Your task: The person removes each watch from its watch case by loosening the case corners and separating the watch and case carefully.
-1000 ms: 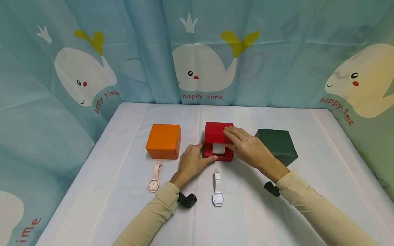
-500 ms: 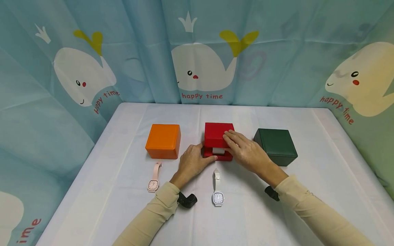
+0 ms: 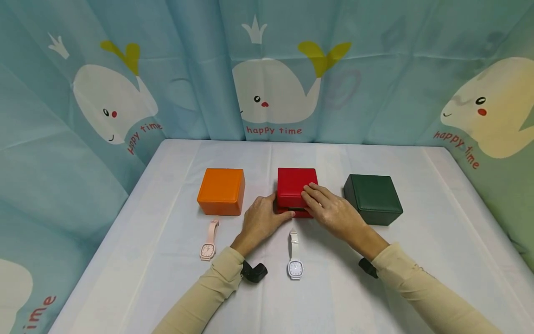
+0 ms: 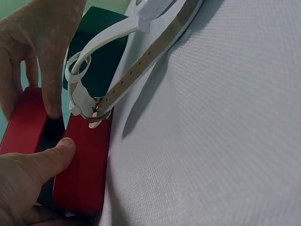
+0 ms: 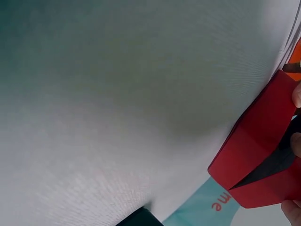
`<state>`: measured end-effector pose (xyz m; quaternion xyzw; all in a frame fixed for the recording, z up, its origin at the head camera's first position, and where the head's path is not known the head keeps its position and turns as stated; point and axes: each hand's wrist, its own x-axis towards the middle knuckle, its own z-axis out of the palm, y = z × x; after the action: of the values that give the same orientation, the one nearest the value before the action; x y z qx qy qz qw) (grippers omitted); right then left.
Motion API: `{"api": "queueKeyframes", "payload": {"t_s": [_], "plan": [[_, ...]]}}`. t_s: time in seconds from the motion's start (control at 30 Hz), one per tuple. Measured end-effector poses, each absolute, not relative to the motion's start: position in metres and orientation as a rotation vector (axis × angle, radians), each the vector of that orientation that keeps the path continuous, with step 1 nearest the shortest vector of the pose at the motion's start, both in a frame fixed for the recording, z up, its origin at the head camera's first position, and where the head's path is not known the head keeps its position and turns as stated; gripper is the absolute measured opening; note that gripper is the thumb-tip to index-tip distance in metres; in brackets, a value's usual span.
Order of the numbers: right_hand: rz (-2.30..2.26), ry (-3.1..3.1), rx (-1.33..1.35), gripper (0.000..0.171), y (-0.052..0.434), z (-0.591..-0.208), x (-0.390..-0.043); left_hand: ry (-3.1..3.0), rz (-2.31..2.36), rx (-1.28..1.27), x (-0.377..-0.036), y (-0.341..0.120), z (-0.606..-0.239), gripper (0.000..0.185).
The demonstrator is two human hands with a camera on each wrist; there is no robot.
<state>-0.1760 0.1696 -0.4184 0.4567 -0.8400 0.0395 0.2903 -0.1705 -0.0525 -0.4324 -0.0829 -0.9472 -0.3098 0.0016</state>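
Soft shadows on the white tablecloth [image 3: 333, 301], wrist views dimmer

Red lettering [image 3: 273, 131] on the curtain [image 3: 200, 93] reads "happy time" beneath three white whales [image 3: 277, 90]; lower left, a cut-off "ime".

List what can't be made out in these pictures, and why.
Head view: most of the inside of the red box, covered by its lid.
Head view: the time on the pink watch and white watch, too small to read.
Head view: most fingertips of the left hand, hidden behind the red box.
Left wrist view: the white watch's dial, cut off by the top edge.
Right wrist view: most of the green box, cut off by the bottom edge.
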Motion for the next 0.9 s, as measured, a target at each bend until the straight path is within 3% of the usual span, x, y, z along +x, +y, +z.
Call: {"api": "queueKeyframes", "payload": {"t_s": [0.9], "plan": [[0.109,-2.264,1.203,0.061,0.1668,-0.4194,-0.1714,-2.96,-0.967,-0.284,-0.1721,-0.0539,-0.4324,0.07]]}}
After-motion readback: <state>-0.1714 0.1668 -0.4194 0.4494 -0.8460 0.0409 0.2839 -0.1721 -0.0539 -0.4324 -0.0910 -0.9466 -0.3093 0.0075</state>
